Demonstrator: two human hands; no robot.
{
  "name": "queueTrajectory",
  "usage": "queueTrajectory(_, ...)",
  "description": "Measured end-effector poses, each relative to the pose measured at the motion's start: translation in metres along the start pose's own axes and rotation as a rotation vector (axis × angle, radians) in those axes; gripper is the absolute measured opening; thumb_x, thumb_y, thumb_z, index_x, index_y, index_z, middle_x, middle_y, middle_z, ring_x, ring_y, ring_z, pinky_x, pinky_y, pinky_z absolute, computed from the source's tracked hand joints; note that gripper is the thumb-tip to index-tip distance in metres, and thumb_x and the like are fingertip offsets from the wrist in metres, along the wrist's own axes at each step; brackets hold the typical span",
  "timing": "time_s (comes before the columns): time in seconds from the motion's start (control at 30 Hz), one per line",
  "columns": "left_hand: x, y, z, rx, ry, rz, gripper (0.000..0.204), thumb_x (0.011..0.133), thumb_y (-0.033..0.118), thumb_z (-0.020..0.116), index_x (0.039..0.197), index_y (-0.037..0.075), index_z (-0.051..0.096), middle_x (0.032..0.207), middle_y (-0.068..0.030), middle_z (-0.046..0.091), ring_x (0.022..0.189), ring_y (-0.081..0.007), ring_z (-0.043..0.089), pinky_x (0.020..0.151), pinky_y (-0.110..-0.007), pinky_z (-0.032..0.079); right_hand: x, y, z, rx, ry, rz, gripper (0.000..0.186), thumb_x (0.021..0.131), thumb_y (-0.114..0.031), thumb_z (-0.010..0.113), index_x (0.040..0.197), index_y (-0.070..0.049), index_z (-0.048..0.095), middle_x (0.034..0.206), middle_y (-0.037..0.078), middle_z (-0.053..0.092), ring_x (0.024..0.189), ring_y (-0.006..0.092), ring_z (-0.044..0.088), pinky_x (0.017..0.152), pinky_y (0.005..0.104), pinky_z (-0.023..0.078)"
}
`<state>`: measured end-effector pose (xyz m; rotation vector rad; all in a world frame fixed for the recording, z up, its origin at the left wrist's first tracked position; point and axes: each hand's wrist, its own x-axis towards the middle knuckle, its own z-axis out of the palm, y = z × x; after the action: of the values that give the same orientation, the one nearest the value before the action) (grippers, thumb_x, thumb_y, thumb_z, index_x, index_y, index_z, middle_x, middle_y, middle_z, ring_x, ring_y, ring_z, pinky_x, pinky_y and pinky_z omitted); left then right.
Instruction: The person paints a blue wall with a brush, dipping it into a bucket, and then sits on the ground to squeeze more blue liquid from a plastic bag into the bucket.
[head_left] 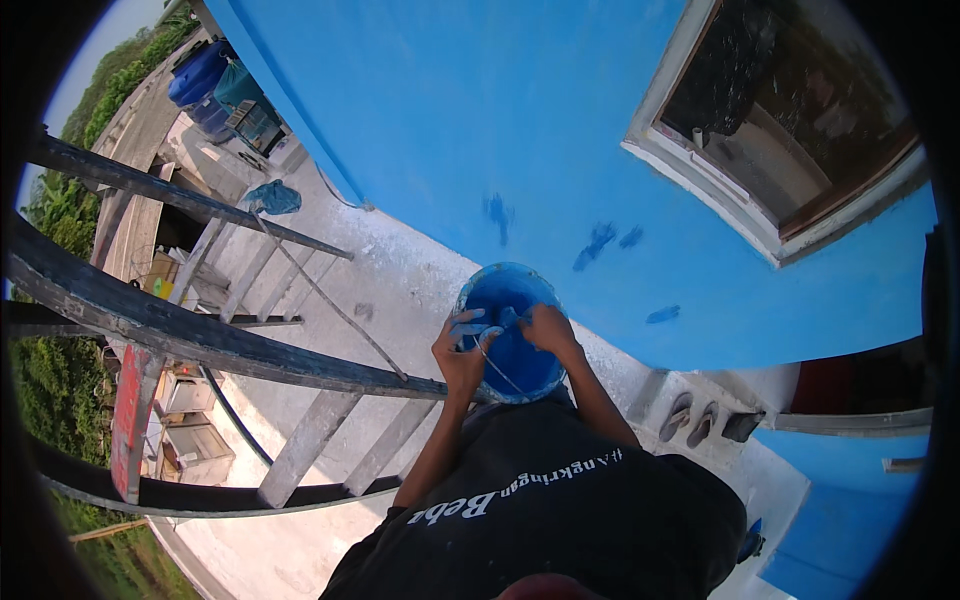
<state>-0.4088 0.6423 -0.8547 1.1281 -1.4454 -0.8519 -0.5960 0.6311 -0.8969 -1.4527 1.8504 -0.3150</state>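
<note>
A blue bucket (pixel 538 374) sits just in front of the person's black shirt (pixel 540 500), between the dark ladder rail (pixel 215 338) and the foot of the blue wall (pixel 420 120), its mouth facing up and its inside coated blue. The left hand (pixel 461 346) is at the left of the opening, its fingers bent and smeared with blue; whether they grip anything or only rest there, I cannot tell. The right hand (pixel 547 328) reaches over the other side, fingers curled narrowly beside a small blue lump (pixel 509 317), but whether they close on it is also unclear. The bucket looks like fairly stiff plastic, likely light in itself and heavier with whatever paint it contains; wet paint would make its inner wall and rim slippery. The thin, pale handle (pixel 502 373) slanting across the mouth seems the best hold for lifting, with a palm against the outside to steady it. Hard to make out are the depth of paint and the lump's true shape, blue against blue. The hands cover part of the opening, the bucket's underside and support are hidden, and the ladder runs out of view at the left.
</note>
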Motion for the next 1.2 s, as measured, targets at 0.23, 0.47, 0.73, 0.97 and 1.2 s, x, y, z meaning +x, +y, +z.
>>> queueTrajectory(0.23, 0.005, -0.001, -0.008, 0.039, -0.088, 0.102, 0.019, 0.068, 0.005, 0.085, 0.084, 0.001, 0.074, 0.107, -0.0105, 0.070, 0.102, -0.0253, 0.065, 0.089, -0.037, 0.050, -0.003, -0.015, -0.005, 0.085, -0.033, -0.002, 0.029, 0.089, -0.025, 0.063, 0.080, 0.002, 0.069, 0.060, 0.016, 0.066, 0.056, 0.0288, 0.068, 0.063, 0.0430, 0.054)
queueTrajectory(0.47, 0.008, 0.005, -0.011, -0.073, 0.009, -0.004, 0.018, 0.067, 0.001, 0.084, 0.081, 0.001, 0.073, 0.104, -0.0124, 0.071, 0.100, -0.0278, 0.067, 0.089, -0.039, 0.050, -0.007, -0.020, -0.009, 0.279, -0.043, -0.066, 0.028, 0.091, -0.025, 0.062, 0.089, 0.002, 0.071, 0.061, 0.014, 0.065, 0.051, 0.0238, 0.065, 0.056, 0.0383, 0.051)
queueTrajectory(0.73, 0.012, -0.017, -0.028, -0.022, 0.165, -0.066, 0.012, 0.074, 0.003, 0.081, 0.080, 0.000, 0.071, 0.106, -0.0125, 0.070, 0.102, -0.0272, 0.066, 0.089, -0.038, 0.050, -0.014, -0.021, -0.027, 0.473, -0.176, -0.160, 0.035, 0.099, -0.029, 0.054, 0.104, 0.002, 0.067, 0.069, 0.008, 0.066, 0.055, 0.0160, 0.063, 0.053, 0.0311, 0.048)
queueTrajectory(0.97, 0.026, -0.019, -0.041, -0.057, 0.312, -0.112, 0.014, 0.077, 0.008, 0.081, 0.078, 0.000, 0.070, 0.108, -0.0119, 0.070, 0.102, -0.0261, 0.064, 0.091, -0.038, 0.048, -0.011, -0.018, -0.021, 0.702, -0.071, -0.436, 0.037, 0.103, -0.026, 0.050, 0.124, 0.004, 0.052, 0.094, 0.009, 0.069, 0.069, 0.0119, 0.061, 0.059, 0.0290, 0.047)
queueTrajectory(1.2, 0.032, -0.028, -0.047, 0.027, 0.425, -0.182, 0.017, 0.083, 0.013, 0.079, 0.083, -0.001, 0.070, 0.112, -0.0149, 0.068, 0.105, -0.0275, 0.063, 0.096, -0.041, 0.046, 0.011, -0.017, 0.002, 0.910, 0.152, -0.347, 0.045, 0.100, -0.026, 0.056, 0.134, 0.003, 0.048, 0.111, 0.011, 0.069, 0.092, 0.0156, 0.059, 0.085, 0.0335, 0.046)
